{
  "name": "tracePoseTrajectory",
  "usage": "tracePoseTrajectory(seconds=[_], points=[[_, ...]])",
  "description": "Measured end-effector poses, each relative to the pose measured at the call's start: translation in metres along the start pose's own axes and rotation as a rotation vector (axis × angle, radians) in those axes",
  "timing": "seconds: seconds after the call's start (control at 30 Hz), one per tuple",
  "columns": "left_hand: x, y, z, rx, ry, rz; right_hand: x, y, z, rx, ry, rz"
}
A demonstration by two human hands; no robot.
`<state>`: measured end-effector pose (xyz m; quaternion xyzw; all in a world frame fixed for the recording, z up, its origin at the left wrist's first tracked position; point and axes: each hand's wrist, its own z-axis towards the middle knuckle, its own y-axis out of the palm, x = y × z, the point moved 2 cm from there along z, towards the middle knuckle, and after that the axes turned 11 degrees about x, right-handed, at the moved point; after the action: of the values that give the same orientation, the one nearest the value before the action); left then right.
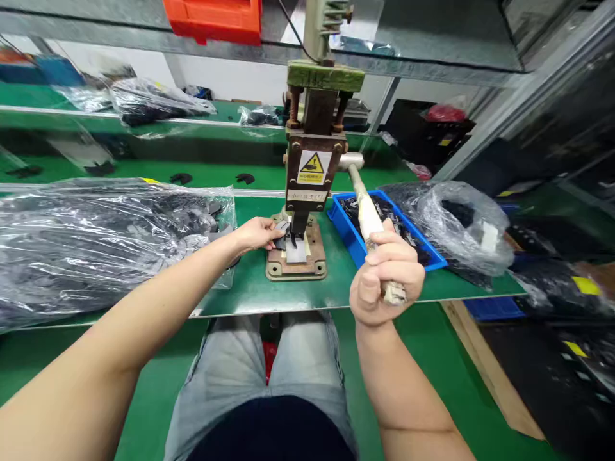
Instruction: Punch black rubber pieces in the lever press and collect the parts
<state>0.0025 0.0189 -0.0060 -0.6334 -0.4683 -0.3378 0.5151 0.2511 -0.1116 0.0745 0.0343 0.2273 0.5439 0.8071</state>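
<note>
A small hand press (307, 173) with a yellow warning label stands on the green bench. Its lever handle (368, 214) slopes down toward me, and my right hand (387, 275) is closed in a fist around its lower end. My left hand (259, 234) rests at the left side of the press base (296, 262), its fingers pinched on a small dark flat part (282, 235) lying under the punch. A pale pad sits on the base below the tool.
A large clear bag of dark parts (96, 240) lies at the left. To the right of the press are a blue tray (355, 246) holding dark pieces and another plastic bag (456, 221). An orange bin (214, 19) sits on the shelf above.
</note>
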Motion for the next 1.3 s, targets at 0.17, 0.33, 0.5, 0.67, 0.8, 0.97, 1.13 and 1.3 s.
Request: tracePoseTrajectory(seconds=[0.17,0.33,0.5,0.67,0.8,0.97,1.13,1.3], points=[[0.003,-0.001,0.002,-0.059,-0.142,-0.006,-0.001,0.001,0.002,-0.011,-0.006,-0.029],[0.005,-0.003,0.0,-0.142,-0.287,-0.037,-0.002,0.002,0.006,-0.034,-0.03,-0.084],[0.007,-0.003,-0.01,-0.137,-0.249,-0.092,-0.005,0.021,0.05,-0.033,-0.103,-0.021],[0.013,-0.018,-0.033,-0.084,-0.066,-0.179,0.014,0.036,0.099,-0.135,-0.084,-0.036],[0.016,-0.041,-0.074,-0.067,0.075,-0.185,0.04,0.015,0.058,-0.098,0.103,-0.167],[0.018,-0.05,-0.125,-0.142,0.135,-0.174,0.034,0.003,-0.049,-0.754,0.462,-0.137],[0.009,-0.041,-0.145,-0.219,0.11,-0.154,0.007,0.014,-0.081,-0.908,0.267,-0.129],[0.001,-0.039,-0.152,0.025,0.29,0.001,0.004,0.017,-0.079,-0.953,0.063,-0.256]])
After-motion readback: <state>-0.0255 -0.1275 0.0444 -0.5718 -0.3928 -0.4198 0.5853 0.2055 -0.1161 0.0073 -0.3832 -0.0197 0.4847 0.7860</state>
